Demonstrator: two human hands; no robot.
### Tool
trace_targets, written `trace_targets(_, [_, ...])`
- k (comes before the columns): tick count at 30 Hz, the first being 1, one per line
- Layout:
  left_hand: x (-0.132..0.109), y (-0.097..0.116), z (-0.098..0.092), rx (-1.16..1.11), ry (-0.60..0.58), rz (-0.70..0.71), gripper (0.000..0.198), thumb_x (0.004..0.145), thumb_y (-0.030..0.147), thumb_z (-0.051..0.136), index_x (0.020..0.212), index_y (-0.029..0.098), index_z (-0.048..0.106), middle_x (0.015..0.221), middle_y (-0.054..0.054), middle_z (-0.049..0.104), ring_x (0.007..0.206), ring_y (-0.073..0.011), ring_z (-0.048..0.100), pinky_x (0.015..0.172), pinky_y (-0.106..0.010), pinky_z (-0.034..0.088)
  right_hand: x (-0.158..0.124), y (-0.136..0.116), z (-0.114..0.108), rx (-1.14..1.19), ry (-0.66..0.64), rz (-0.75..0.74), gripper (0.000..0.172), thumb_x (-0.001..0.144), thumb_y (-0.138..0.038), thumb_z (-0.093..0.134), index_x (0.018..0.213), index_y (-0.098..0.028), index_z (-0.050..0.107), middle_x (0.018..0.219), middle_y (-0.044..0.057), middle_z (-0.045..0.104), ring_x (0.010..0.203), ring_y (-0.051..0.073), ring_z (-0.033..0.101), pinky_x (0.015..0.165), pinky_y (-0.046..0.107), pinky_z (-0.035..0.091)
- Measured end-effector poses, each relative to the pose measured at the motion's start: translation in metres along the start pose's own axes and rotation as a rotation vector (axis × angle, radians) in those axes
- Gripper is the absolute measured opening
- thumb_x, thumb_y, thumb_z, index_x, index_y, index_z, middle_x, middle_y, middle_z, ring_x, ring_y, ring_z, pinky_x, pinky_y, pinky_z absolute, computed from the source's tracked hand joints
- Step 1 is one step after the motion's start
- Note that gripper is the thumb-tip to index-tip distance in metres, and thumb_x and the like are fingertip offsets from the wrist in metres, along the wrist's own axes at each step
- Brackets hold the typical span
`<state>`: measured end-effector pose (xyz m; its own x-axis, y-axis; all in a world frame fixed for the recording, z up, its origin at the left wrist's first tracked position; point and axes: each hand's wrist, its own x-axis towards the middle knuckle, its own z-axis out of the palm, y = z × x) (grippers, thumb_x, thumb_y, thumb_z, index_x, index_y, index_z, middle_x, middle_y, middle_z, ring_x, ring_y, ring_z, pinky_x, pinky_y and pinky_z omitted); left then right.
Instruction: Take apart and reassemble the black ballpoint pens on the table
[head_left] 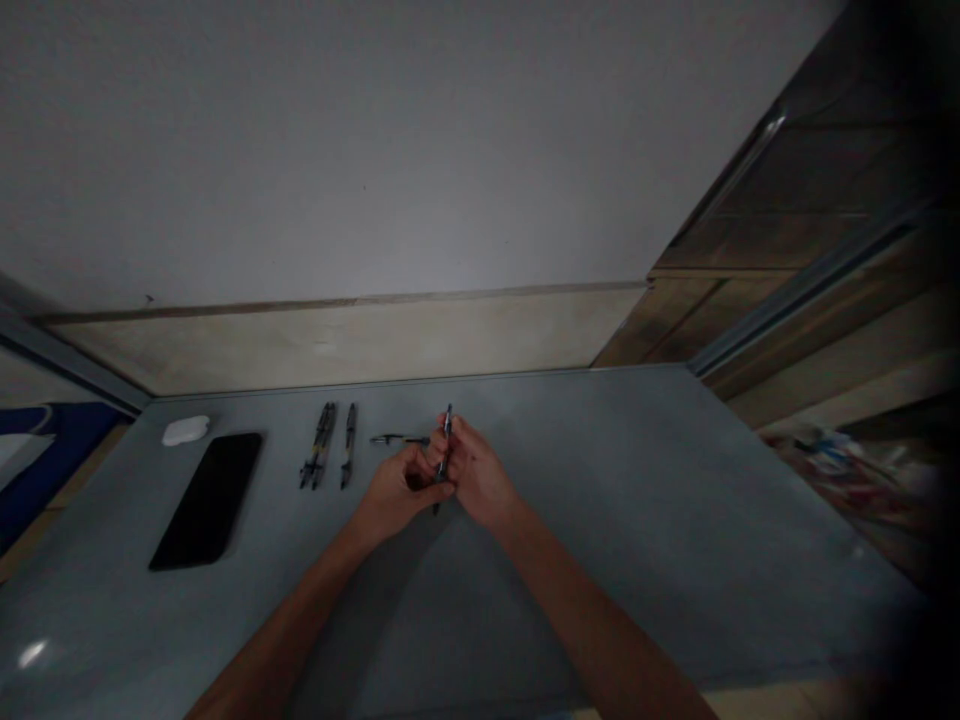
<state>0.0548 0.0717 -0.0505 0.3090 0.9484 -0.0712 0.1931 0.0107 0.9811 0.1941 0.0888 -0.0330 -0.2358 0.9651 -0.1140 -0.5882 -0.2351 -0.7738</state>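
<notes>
Both my hands meet above a grey tabletop (570, 590), gripping a slim dark pen (446, 460) held upright between them. My left hand (397, 493) pinches its lower part, and my right hand (476, 475) holds it higher up. Just beyond my fingers, a thin dark pen part (397, 439) lies sideways on the table. To its left lie a single pen (348, 445) and a close pair of pens (319, 445), all pointing toward me. What the held pen's middle looks like is hidden by my fingers.
A black smartphone (206, 500) lies face up at the left, with a white earbud case (185, 431) beyond it. A plain wall with a pale panel (345, 340) rises behind the table. Blue fabric (45, 460) and a jumble of colourful items (840, 480) lie beyond the side edges.
</notes>
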Motion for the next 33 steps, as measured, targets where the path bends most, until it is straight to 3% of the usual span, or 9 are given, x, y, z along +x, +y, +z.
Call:
trace_targets(4, [-0.001, 0.002, 0.0, 0.05, -0.061, -0.01, 0.033, 0.076, 0.046, 0.07, 0.072, 0.019, 0.053, 0.063, 0.002, 0.057, 0.057, -0.0115, 0.051, 0.055, -0.024, 0.036, -0.001, -0.013, -0.003, 0.118, -0.004, -0.004, 0.021, 0.091, -0.042, 0.048, 0.091, -0.023, 0.057, 0.062, -0.004, 0.032, 0.048, 0.012, 0.027, 0.046, 0.027, 0.034])
trace_targets(8, [-0.004, 0.008, -0.001, 0.178, -0.107, 0.023, 0.035, 0.085, 0.051, 0.057, 0.073, 0.019, 0.059, 0.063, 0.0, 0.061, 0.055, -0.0129, 0.051, 0.053, -0.024, 0.034, -0.001, -0.032, -0.014, 0.108, -0.006, -0.053, 0.028, 0.092, -0.045, 0.041, 0.077, -0.024, 0.052, 0.063, -0.004, 0.022, 0.051, 0.015, 0.021, 0.048, 0.029, 0.031])
trace_targets(12, [-0.006, 0.011, 0.0, 0.298, -0.107, 0.086, 0.038, 0.091, 0.05, 0.049, 0.07, 0.02, 0.06, 0.06, 0.0, 0.06, 0.052, -0.0129, 0.049, 0.052, -0.025, 0.032, -0.001, -0.046, -0.024, 0.121, 0.013, -0.146, 0.043, 0.092, -0.056, 0.038, 0.063, -0.025, 0.036, 0.061, -0.005, 0.017, 0.052, 0.016, 0.018, 0.05, 0.031, 0.03])
trace_targets(15, [-0.005, 0.008, -0.001, 0.487, -0.029, 0.168, 0.038, 0.093, 0.045, 0.046, 0.068, 0.02, 0.058, 0.06, 0.0, 0.057, 0.055, -0.0145, 0.049, 0.056, -0.027, 0.033, -0.002, -0.05, -0.028, 0.138, 0.033, -0.191, 0.047, 0.091, -0.058, 0.038, 0.06, -0.025, 0.028, 0.061, -0.005, 0.015, 0.052, 0.016, 0.015, 0.05, 0.032, 0.027])
trace_targets(20, [-0.001, 0.001, -0.006, 0.785, 0.043, 0.298, 0.031, 0.095, 0.034, 0.044, 0.073, 0.02, 0.061, 0.071, -0.006, 0.061, 0.075, -0.0209, 0.057, 0.073, -0.033, 0.041, -0.002, -0.048, -0.028, 0.139, 0.037, -0.202, 0.048, 0.091, -0.058, 0.037, 0.059, -0.024, 0.025, 0.06, -0.005, 0.014, 0.053, 0.016, 0.013, 0.052, 0.033, 0.026])
trace_targets(25, [0.001, -0.003, -0.012, 0.83, 0.071, 0.31, 0.03, 0.095, 0.032, 0.044, 0.077, 0.019, 0.064, 0.073, -0.007, 0.063, 0.079, -0.0226, 0.059, 0.077, -0.036, 0.044, -0.001, -0.045, -0.027, 0.157, 0.023, -0.202, 0.044, 0.089, -0.049, 0.041, 0.058, -0.023, 0.024, 0.059, -0.004, 0.014, 0.053, 0.016, 0.014, 0.053, 0.033, 0.026])
trace_targets(33, [0.001, 0.0, -0.008, 0.981, 0.027, 0.331, 0.027, 0.096, 0.029, 0.043, 0.084, 0.019, 0.065, 0.079, -0.008, 0.067, 0.084, -0.0239, 0.06, 0.082, -0.037, 0.045, -0.001, -0.045, -0.026, 0.151, 0.021, -0.231, 0.045, 0.09, -0.051, 0.041, 0.059, -0.023, 0.026, 0.061, -0.004, 0.014, 0.054, 0.016, 0.017, 0.054, 0.033, 0.028])
